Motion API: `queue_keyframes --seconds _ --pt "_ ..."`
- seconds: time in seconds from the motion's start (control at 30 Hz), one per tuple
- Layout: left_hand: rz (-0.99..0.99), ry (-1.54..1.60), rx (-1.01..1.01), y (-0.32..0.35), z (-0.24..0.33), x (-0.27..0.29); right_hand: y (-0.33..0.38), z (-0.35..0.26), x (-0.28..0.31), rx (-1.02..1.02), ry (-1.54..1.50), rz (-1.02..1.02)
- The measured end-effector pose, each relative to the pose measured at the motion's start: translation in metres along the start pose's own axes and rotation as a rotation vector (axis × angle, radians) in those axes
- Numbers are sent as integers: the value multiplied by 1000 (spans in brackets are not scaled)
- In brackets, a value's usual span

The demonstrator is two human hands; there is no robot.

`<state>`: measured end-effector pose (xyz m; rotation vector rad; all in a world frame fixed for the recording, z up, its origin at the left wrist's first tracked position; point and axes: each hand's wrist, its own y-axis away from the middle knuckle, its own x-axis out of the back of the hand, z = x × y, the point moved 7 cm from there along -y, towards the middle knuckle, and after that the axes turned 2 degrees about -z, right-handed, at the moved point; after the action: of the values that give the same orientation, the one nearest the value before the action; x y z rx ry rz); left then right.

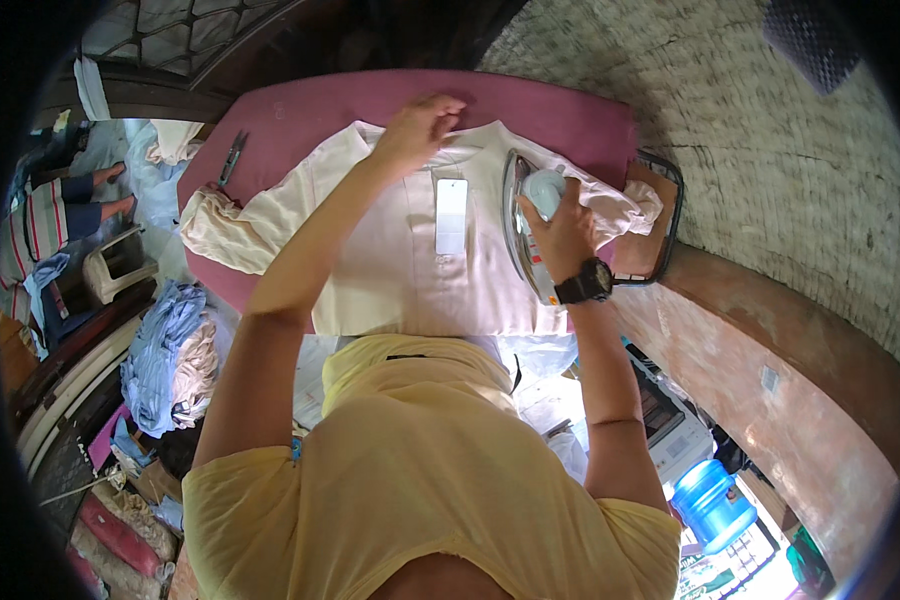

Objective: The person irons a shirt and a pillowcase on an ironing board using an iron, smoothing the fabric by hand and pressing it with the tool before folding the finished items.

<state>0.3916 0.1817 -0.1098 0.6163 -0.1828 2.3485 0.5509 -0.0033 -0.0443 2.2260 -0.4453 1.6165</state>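
Observation:
A pale cream shirt (370, 270) lies spread on the maroon ironing board (300, 105), its collar toward the far side and its sleeves out to left and right. A white paper tag (451, 216) rests on its front. My right hand (562, 232) is wrapped round the handle of a clothes iron (517, 235), which stands on the shirt's right side near the sleeve. Beyond it, my left hand (420, 132) is at the collar with its fingers curled in; whatever they may hold is hidden. Small thread snips (232, 158) lie on the board's left part.
A dark metal frame (675, 220) with a brown panel juts from the board's right end, by a wall (770, 310). Piled clothes (165, 360) and a stool (120, 265) are at left, near another person's legs (105, 195). A blue water jug (712, 505) stands at lower right.

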Motion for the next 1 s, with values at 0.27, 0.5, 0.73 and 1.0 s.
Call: queue_keyframes --seconds 0.27,0.5,0.73,1.0 --pt "75 -532 -204 -42 1 -61 4 11 -25 -216 -83 -30" --pt "34 -321 -248 -49 -4 -57 -2 10 -24 -204 -101 22" --pt "109 -287 -142 -43 7 -59 5 10 13 -208 -224 12" --pt "-61 -320 -114 -61 -4 -68 -8 4 0 -50 -131 21"
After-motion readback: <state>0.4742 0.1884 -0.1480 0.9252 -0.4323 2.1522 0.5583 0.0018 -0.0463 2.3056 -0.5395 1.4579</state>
